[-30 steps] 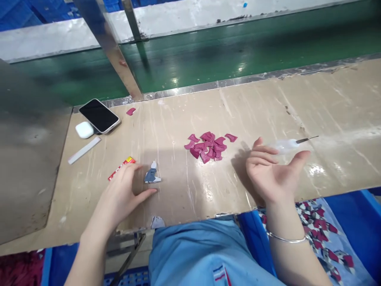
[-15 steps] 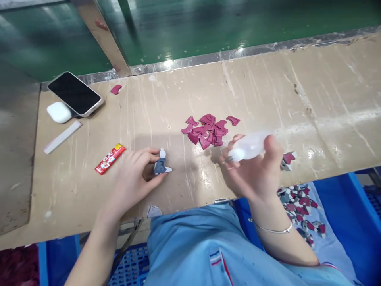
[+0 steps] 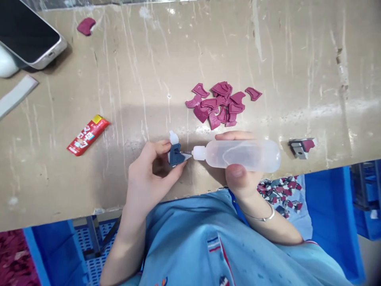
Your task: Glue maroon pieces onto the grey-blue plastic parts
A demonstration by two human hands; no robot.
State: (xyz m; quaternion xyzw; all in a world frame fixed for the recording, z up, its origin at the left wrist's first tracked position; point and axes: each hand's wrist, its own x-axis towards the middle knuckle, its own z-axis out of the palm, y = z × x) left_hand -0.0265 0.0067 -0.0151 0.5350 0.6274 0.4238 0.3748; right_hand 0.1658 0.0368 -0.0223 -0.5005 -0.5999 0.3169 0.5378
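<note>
My left hand (image 3: 154,171) pinches a small dark blue and white plastic part (image 3: 176,154) between thumb and fingers, just above the table. A translucent squeeze bottle (image 3: 242,155) with a white cap and a thin metal needle lies sideways in my right hand (image 3: 244,174), thumb on the near side and fingers on the far side. The needle tip meets the face of the blue part, though exact contact is hard to make out. Beyond the bottle lies a loose pile of maroon plastic pieces (image 3: 210,103).
An assembled grey and maroon piece (image 3: 302,147) sits to the right. Leftward are a red packet (image 3: 88,135), a phone (image 3: 28,33), a white strip (image 3: 18,95) and one maroon piece (image 3: 86,26). Blue bins (image 3: 330,222) stand below the table edge (image 3: 59,220).
My right hand has swung the bottle leftward and levelled it, bringing its needle to the blue part. My left hand still holds that part. The head view has tilted down and closer.
</note>
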